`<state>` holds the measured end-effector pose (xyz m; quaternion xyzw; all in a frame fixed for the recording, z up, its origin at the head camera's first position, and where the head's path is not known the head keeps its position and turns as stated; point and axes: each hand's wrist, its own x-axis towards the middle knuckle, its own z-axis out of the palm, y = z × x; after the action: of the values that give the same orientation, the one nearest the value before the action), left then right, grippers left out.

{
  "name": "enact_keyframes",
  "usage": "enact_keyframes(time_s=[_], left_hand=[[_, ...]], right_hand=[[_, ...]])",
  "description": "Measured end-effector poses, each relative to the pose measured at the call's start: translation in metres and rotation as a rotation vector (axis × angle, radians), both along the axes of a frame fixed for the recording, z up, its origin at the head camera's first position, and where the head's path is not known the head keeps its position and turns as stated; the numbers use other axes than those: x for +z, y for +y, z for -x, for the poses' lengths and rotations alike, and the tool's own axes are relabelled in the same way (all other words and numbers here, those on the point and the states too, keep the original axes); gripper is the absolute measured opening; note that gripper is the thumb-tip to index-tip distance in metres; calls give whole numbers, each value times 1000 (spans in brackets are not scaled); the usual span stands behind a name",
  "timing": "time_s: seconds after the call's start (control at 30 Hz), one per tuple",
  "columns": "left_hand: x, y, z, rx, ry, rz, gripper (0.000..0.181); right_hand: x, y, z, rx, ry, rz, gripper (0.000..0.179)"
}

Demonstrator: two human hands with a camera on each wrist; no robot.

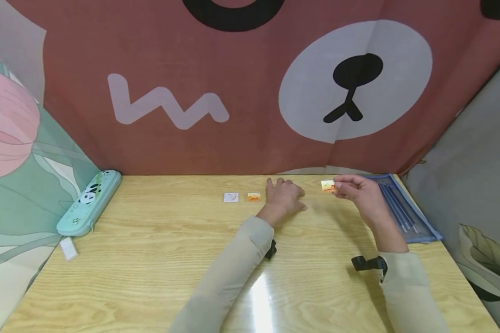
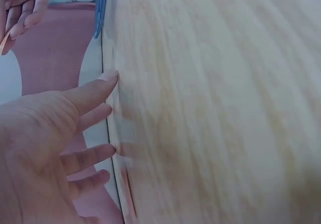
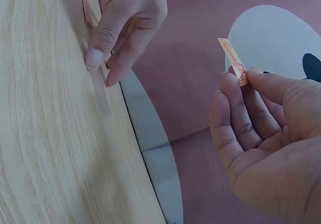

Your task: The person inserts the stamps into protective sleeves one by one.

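My right hand (image 1: 365, 200) pinches a small yellow-and-orange stamp (image 1: 327, 186) between thumb and fingers, held up near the back of the table. In the right wrist view the stamp (image 3: 233, 62) is tilted and shows a toothed edge. My left hand (image 1: 285, 198) is low at the table surface, its fingers spread and nothing in them; the left wrist view shows the thumb and fingertips right at the tabletop. Just left of it lies an orange stamp (image 1: 254, 196), and beside that a pale whitish stamp (image 1: 231, 197), both flat in a row.
A blue-edged zip pouch (image 1: 412, 217) with pencil-like sticks inside lies at the right, behind my right wrist. On the far left is a mint panda pencil case (image 1: 89, 203), with a small white block (image 1: 68, 249) near its front end. A printed curtain (image 1: 183, 148) borders the table's back edge.
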<state>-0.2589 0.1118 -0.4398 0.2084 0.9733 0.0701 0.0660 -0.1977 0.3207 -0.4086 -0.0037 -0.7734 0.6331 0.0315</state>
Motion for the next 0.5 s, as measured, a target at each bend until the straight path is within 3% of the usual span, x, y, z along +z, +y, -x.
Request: enact_keyframes(time_s=[0.2,0.5], left_hand=[[-3,0,2,24,-26,-76,40],[-4,4,0,15,-36,-100,28]], right_hand=[[2,-1,0,-2,3,-31,43],[-1,-2,1,4,5,44,39]])
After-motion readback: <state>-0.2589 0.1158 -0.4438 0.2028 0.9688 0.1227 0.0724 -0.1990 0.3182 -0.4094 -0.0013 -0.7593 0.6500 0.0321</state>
